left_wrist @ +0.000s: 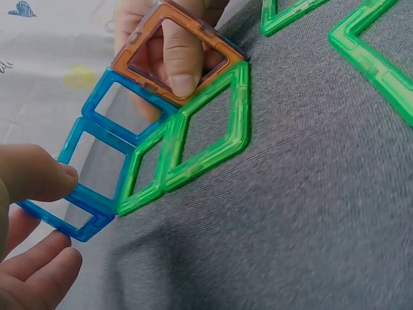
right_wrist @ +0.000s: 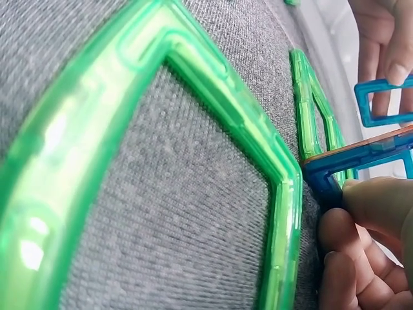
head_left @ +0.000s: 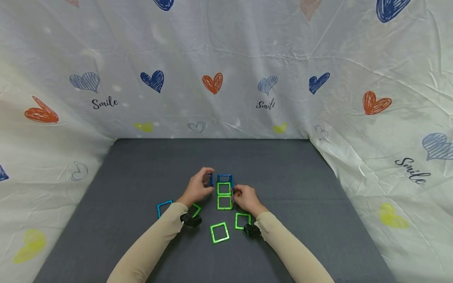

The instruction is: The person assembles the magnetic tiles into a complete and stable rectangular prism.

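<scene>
Two green square magnetic tiles (head_left: 224, 195) lie joined in a row on the grey surface. A blue tile (head_left: 225, 175) stands at their far end, and more blue frames edge the row's right side. My left hand (head_left: 198, 188), left of the row, pinches a blue tile (head_left: 211, 179) between thumb and fingers. My right hand (head_left: 247, 199) is at the right side, pinching an orange square tile (left_wrist: 137, 40) that stands against the green ones. In the right wrist view blue framing (right_wrist: 322, 181) runs along the orange tile, close by the right fingertips.
Loose green tiles lie in front, one at the near middle (head_left: 221, 240) and one by the right wrist (head_left: 243, 214). Left of the row are a blue tile (head_left: 158, 210) and a green tile (head_left: 196, 212), both partly covered by the left arm. A heart-print cloth (head_left: 233, 51) surrounds the table.
</scene>
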Demonstrator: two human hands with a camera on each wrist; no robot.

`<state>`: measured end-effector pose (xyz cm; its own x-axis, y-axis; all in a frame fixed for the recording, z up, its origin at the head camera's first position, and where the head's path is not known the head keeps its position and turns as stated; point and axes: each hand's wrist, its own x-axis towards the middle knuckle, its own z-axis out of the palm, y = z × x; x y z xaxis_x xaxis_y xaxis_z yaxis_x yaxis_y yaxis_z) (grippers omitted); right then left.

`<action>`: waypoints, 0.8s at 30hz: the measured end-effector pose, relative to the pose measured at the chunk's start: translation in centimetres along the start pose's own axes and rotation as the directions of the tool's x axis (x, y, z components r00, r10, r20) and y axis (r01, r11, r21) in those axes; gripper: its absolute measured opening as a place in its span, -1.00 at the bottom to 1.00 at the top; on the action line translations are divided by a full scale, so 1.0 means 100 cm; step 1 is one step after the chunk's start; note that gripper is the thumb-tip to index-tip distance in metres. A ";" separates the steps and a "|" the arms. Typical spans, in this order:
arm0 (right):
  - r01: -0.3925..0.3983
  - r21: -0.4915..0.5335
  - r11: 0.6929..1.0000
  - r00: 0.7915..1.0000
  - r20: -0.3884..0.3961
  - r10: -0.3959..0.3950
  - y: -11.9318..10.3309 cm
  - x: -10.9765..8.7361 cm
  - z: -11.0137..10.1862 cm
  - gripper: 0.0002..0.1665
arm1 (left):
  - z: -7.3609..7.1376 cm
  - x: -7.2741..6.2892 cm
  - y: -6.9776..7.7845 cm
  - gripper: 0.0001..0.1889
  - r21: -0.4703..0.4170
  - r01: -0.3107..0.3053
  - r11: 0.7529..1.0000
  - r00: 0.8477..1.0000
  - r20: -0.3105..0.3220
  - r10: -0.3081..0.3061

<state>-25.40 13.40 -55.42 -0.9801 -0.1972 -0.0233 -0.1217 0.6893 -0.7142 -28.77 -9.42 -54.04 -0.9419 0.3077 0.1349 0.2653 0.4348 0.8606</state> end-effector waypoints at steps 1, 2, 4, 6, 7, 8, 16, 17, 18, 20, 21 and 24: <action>-0.001 0.001 1.000 1.000 0.001 0.001 0.000 0.000 0.000 -0.64 | 0.001 0.000 -0.001 -0.30 -0.006 0.005 1.000 1.000 -0.001 -0.005; -0.002 0.001 1.000 1.000 0.002 0.002 0.000 0.000 0.000 -0.64 | 0.003 0.000 -0.001 -0.28 -0.010 0.011 1.000 1.000 -0.003 -0.011; -0.005 0.000 1.000 1.000 0.002 0.005 0.000 0.000 0.000 -0.64 | 0.005 0.000 -0.003 -0.23 -0.015 0.022 1.000 1.000 -0.008 -0.022; -0.008 -0.002 1.000 1.000 0.000 0.008 0.000 0.000 0.000 -0.64 | 0.008 -0.001 -0.004 -0.19 -0.025 0.029 0.999 1.000 -0.005 -0.029; -0.009 -0.002 1.000 1.000 -0.001 0.009 0.000 0.000 0.000 -0.64 | 0.009 -0.001 -0.005 -0.18 -0.028 0.033 0.999 0.999 -0.005 -0.033; -0.011 -0.002 1.000 1.000 -0.001 0.011 0.000 0.000 0.000 -0.64 | 0.010 -0.001 -0.006 -0.17 -0.031 0.036 0.999 0.999 -0.005 -0.036; -0.010 0.006 1.000 1.000 0.007 0.010 0.002 0.001 0.001 -0.63 | 0.019 -0.001 -0.009 -0.17 -0.060 0.061 0.996 0.998 0.009 -0.060; -0.007 0.006 1.000 1.000 0.007 0.007 0.002 0.001 0.001 -0.63 | 0.020 -0.001 -0.009 -0.17 -0.060 0.059 0.996 0.998 0.006 -0.058; -0.009 0.009 1.000 1.000 0.011 0.009 0.002 0.001 0.000 -0.62 | 0.021 -0.001 -0.009 -0.18 -0.062 0.058 0.996 0.998 0.005 -0.058; -0.011 0.011 1.000 1.000 0.013 0.011 0.002 0.001 0.000 -0.61 | 0.022 -0.001 -0.010 -0.19 -0.066 0.059 0.996 0.998 0.003 -0.059; -0.011 0.011 1.000 1.000 0.012 0.011 0.001 0.001 0.000 -0.61 | 0.022 0.000 -0.011 -0.19 -0.066 0.058 0.996 0.998 0.000 -0.058; -0.018 0.011 1.000 1.000 0.008 0.018 0.001 0.001 0.000 -0.61 | 0.025 0.001 -0.012 -0.20 -0.064 0.050 0.997 0.999 -0.013 -0.050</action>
<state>-25.52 13.48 -55.47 -0.9809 -0.1900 -0.0413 -0.1023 0.6850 -0.7213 -28.66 -7.81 -56.25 -0.9567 0.2744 0.0976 0.2044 0.3941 0.8961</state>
